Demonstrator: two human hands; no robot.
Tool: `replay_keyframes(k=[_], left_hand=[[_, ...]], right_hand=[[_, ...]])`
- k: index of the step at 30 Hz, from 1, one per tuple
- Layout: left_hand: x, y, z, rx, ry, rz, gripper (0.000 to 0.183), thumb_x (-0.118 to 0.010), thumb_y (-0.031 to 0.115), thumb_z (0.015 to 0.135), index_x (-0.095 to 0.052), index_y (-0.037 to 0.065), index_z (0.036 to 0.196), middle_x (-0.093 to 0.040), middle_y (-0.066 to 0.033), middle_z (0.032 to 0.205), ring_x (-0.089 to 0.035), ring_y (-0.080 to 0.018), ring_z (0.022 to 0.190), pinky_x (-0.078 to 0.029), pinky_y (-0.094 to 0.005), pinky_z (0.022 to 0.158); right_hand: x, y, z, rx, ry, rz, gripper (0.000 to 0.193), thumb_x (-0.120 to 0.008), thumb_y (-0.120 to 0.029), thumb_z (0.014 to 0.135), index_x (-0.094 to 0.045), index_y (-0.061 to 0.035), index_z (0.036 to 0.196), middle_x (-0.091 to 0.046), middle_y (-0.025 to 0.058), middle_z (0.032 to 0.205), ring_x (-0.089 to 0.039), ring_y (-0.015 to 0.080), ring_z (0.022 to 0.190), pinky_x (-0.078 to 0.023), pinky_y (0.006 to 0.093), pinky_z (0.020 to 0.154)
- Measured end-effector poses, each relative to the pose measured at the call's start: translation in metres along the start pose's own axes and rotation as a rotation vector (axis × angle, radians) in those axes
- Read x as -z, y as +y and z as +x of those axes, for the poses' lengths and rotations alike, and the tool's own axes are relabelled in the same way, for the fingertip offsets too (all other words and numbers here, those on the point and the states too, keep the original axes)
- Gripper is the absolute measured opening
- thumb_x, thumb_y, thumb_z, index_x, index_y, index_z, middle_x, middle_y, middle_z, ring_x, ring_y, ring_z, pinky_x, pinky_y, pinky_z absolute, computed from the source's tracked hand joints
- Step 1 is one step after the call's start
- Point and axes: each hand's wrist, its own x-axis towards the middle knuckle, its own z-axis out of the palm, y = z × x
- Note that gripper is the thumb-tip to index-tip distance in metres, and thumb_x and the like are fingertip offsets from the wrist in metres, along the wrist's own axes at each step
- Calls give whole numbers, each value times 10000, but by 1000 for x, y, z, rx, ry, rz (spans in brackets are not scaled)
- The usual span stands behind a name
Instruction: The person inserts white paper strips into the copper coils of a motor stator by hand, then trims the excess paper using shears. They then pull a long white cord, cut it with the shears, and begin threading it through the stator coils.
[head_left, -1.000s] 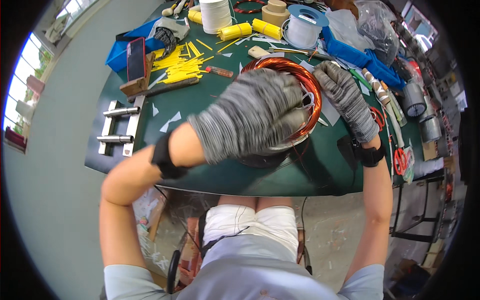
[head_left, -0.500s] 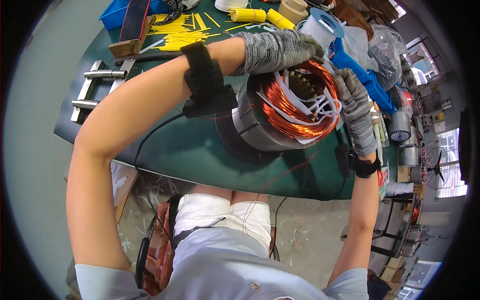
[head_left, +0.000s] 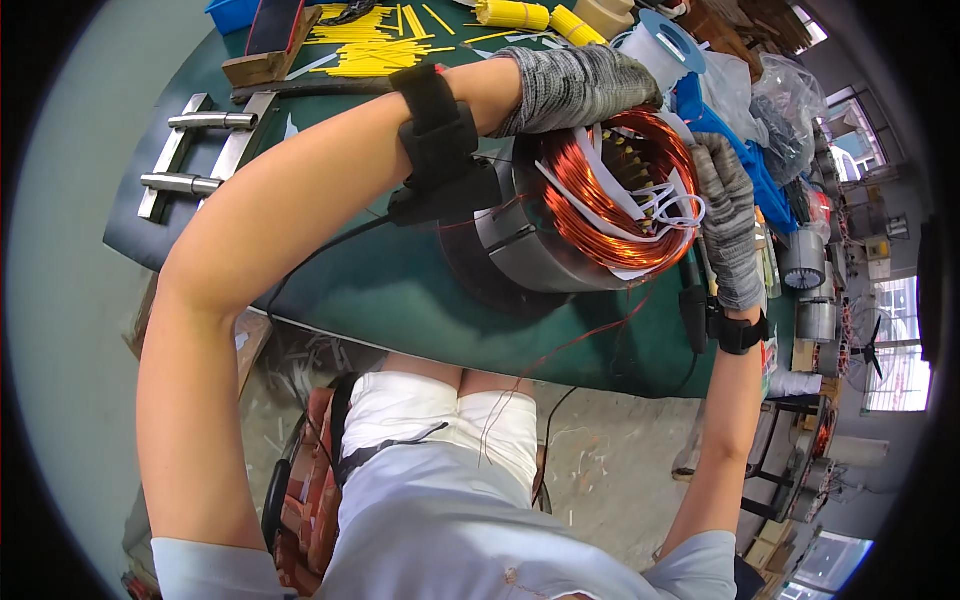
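A motor stator (head_left: 525, 240), a grey metal cylinder with a ring of orange copper winding (head_left: 592, 235) at its top end, sits on the green table. White insulation strips and looped white sleeved leads (head_left: 675, 208) lie across its opening. Thin reddish wires trail from it toward my lap. My left hand (head_left: 585, 90), in a grey knitted glove, reaches over the far side and curls at the winding's far rim; its fingertips are partly hidden. My right hand (head_left: 725, 200), gloved too, presses bent fingers against the winding's right side. Black straps circle both wrists.
Yellow sticks (head_left: 375, 55) lie loose and bundled at the back, near a white and blue spool (head_left: 665, 45). Blue bins (head_left: 765, 185) line the right. A metal frame with two bars (head_left: 180, 183) rests at left. A black cable (head_left: 330, 240) runs from my left wrist.
The view has shifted slightly, so the table's contents sit a little farther right. Both hands stay on the stator's wound end, with only slight finger movement.
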Motion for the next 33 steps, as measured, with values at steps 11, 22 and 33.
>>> replay_keyframes(k=[11, 22, 33], left_hand=[[5, 1, 5, -51, -3, 116, 301, -409, 115, 881, -507, 15, 1148, -530, -148, 1158, -512, -266, 1084, -392, -323, 951], [13, 7, 4, 221, -120, -533, 353, -449, 216, 916, -494, 32, 1213, -503, -80, 1216, -465, -136, 1122, -353, -269, 991], [20, 43, 13, 591, -148, -832, 405, -548, 154, 874, -456, -10, 1232, -536, -103, 1163, -530, -169, 1071, -420, -276, 931]], right_hand=[[4, -6, 40, 17, -56, -55, 196, -514, -93, 884, -551, 9, 1049, -604, 113, 1000, -581, 187, 866, -453, 269, 782], [-14, -2, 25, -73, 109, 12, 346, -550, -164, 877, -498, 25, 1162, -622, 133, 1009, -594, 208, 917, -468, 282, 812], [8, -23, 53, -216, -206, 281, 250, -566, -203, 873, -553, -10, 1032, -607, 63, 861, -572, 140, 799, -472, 249, 690]])
